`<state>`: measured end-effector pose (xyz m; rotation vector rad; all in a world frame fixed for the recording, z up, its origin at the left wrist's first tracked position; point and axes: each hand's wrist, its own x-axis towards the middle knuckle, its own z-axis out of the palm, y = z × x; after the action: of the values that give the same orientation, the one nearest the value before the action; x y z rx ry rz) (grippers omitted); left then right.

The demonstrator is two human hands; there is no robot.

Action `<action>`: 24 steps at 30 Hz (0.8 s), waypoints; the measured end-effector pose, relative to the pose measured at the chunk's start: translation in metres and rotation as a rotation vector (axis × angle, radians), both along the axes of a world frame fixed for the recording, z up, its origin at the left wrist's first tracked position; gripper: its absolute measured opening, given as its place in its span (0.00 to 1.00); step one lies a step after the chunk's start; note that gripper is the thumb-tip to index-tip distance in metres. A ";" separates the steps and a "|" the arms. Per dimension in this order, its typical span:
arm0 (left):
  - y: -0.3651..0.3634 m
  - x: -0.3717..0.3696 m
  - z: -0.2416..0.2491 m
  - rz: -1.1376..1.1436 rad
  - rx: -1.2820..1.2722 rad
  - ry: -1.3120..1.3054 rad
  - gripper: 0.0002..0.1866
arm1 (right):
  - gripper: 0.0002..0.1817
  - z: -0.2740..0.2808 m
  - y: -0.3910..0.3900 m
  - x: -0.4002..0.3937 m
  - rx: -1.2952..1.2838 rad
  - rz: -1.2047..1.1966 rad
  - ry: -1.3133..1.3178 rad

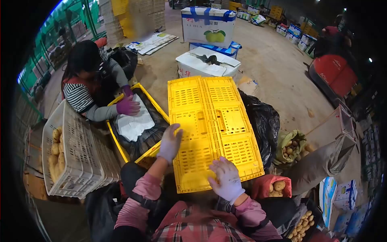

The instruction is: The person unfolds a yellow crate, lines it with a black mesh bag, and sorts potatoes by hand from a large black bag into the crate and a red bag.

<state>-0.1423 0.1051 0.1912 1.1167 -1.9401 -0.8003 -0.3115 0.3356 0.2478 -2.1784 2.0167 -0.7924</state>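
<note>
A yellow folded crate (209,133) with slotted panels lies flat in front of me. My left hand (171,143), in a pale glove, is at its left edge with the fingers apart. My right hand (227,179), gloved too, rests over the lower part of the crate, fingers spread. To the left, a yellow crate (117,141) lined with black plastic holds a white sheet (136,121). A co-worker (86,80) in purple gloves presses on that sheet, apart from my hands.
A white slatted crate of potatoes (80,155) stands left. White cartons (207,30) are ahead. Black plastic (260,121), a green sack (291,149) and a red bag of potatoes (274,186) lie right. A red machine (332,74) is farther off.
</note>
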 end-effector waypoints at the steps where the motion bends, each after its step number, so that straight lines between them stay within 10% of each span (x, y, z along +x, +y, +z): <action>1: 0.005 -0.024 0.001 -0.077 -0.043 -0.076 0.21 | 0.22 0.004 -0.002 -0.007 -0.052 -0.036 -0.047; 8: 0.017 -0.145 -0.056 0.122 0.056 -0.585 0.32 | 0.36 -0.038 -0.101 -0.058 0.279 -0.373 -0.296; 17: 0.005 -0.108 0.037 0.054 0.333 -0.309 0.42 | 0.47 0.016 -0.144 -0.147 0.384 -0.306 -0.617; 19: -0.022 -0.066 0.011 -0.187 0.366 0.179 0.41 | 0.41 0.044 -0.132 -0.193 0.288 -0.259 -0.590; 22: -0.033 0.013 0.063 -0.165 0.710 0.524 0.27 | 0.42 0.137 -0.110 -0.189 0.505 -0.687 0.127; 24: -0.039 0.049 0.073 -0.222 0.868 0.729 0.26 | 0.42 0.137 -0.111 -0.205 0.211 -0.216 0.732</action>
<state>-0.0934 0.0660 0.2638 0.8528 -1.0912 -1.9619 -0.5160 0.2241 0.3844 -2.3545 2.5145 0.2756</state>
